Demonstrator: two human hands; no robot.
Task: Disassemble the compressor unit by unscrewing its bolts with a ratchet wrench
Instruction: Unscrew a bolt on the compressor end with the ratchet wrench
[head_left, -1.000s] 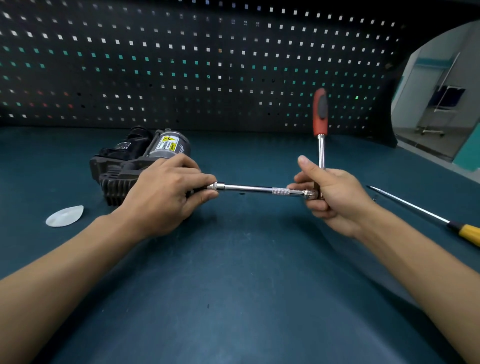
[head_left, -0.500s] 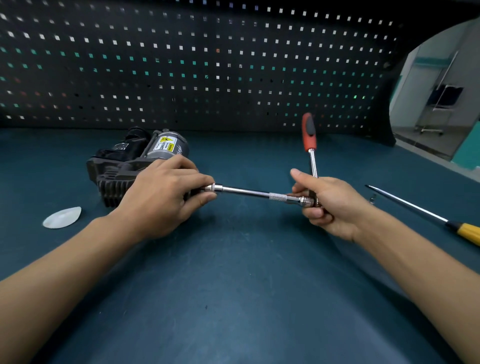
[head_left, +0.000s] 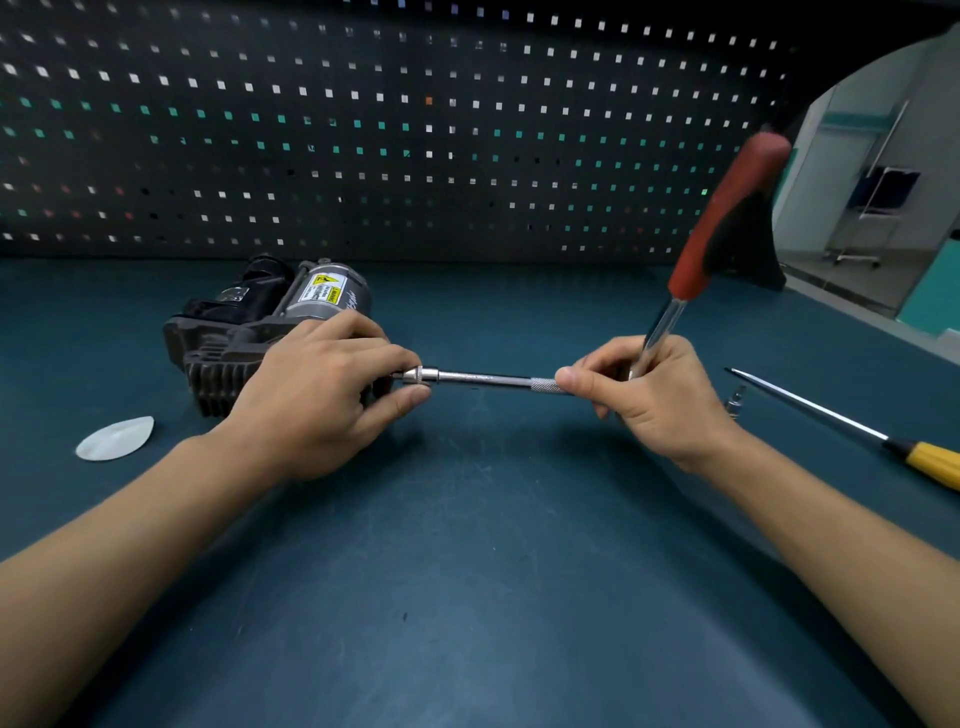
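Compressor, dark grey with cooling fins and a silver cylinder bearing a yellow label, lies on the counter at far left; wrench has a red-and-black handle, blurred, tilting up to the right; its chrome bar runs level leftward to the compressor's near right end; left hand curls over that end, thumb and forefinger pinching the bar's socket tip; right hand grips the wrench head, thumb on the knurled band.
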